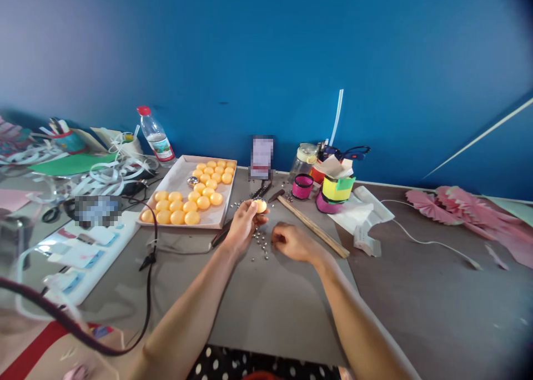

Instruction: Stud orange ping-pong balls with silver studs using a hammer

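Polka-dotted black cloth (291, 367) lies closest, at the bottom edge, with the person's two bare forearms reaching past it over a grey table (283, 308). Above the middle of the table, the left hand (244, 224) pinches a yellow ball (261, 206) between thumb and fingers, its grip narrow and closed on it. Just to the right and a little nearer, the right hand (293, 241) is curled with its fingers bent inward; whether it holds something small cannot be told. Small metal beads (265, 250) are scattered on the table below and between the hands, and more lie beyond the left hand. A hammer (314, 227) with a wooden handle lies slantwise just beyond the right hand, its dark head pointing toward the wall (266, 52). To the left, a shallow tray (170, 179) bears many more yellow balls (177, 218) in two clusters, with a shiny round metal piece (192, 181) among them. A bottle (160, 141) with a red cap stands behind the tray. Beyond the hammer, a magenta cup (302, 185) stands near a yellow container (337, 190) and a clear jar (300, 160); pink pleated paper (441, 205) lies well apart, far right.
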The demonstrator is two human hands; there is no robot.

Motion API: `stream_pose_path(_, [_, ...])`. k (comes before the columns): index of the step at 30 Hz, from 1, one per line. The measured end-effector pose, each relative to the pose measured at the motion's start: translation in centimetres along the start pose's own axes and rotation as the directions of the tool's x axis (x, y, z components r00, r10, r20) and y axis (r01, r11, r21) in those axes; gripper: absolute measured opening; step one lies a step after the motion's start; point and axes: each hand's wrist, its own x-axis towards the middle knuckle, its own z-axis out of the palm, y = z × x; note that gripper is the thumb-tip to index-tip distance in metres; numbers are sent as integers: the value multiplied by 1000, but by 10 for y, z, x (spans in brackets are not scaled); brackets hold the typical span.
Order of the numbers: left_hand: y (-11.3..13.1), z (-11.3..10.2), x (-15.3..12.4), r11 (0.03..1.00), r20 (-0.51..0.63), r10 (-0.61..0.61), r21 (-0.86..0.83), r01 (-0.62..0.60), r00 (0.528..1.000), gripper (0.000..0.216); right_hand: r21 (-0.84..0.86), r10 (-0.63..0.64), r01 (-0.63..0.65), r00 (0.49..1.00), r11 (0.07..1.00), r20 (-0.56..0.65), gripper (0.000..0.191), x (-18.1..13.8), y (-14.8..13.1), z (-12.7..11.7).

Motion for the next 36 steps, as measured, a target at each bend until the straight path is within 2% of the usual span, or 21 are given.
stream_pose_path(1, [1, 0, 0, 1000, 2, -4, -7, 4, 1000, 44, 74, -29, 35, 996, 997, -83, 11, 1, 0, 0])
stream_pose_path(3, [1, 1, 0, 1000, 5, -6, -18, 6, 1000, 43, 261, -8, 63, 978, 963, -207, 14, 3, 0, 1])
stream_pose_path(6, [2, 1, -1, 999, 27, -12, -35, 13, 1000, 41, 525, 113, 43, 959, 850, -261, 13, 6, 1, 4])
stream_pose_path(8, [1, 1, -1, 998, 52, -29, -55, 32, 998, 39, 617, 156, 52, 948, 785, -279, 12, 8, 1, 6])
stream_pose_path(10, [2, 1, -2, 995, 73, -46, -86, 53, 996, 37, 649, 160, 70, 944, 758, -289, 18, 10, 2, 8])
stream_pose_path(13, [2, 0, -2, 989, 84, -58, -127, 68, 995, 34, 685, 176, 85, 937, 724, -302, 14, 13, 6, 10])
stream_pose_path(21, [3, 0, -2, 984, 83, -50, -168, 64, 995, 34, 868, 327, 204, 868, 453, -375, 24, 18, 9, 9])
stream_pose_path(23, [3, 1, -3, 983, 114, -31, -174, 51, 993, 38, 888, 334, 225, 866, 401, -371, 25, 18, 7, 7])
stream_pose_path(26, [3, 1, -4, 984, 155, -42, -167, 68, 987, 42, 914, 301, 230, 893, 333, -334, 24, 17, 3, 7])
stream_pose_path(30, [3, 3, -5, 986, 161, -43, -152, 67, 986, 41, 922, 228, 207, 929, 328, -290, 29, 14, -3, 9])
stream_pose_path(36, [0, 4, -5, 999, 168, -1, -52, 10, 986, 41, 902, 255, 188, 919, 389, -302, 24, 14, -5, 14])
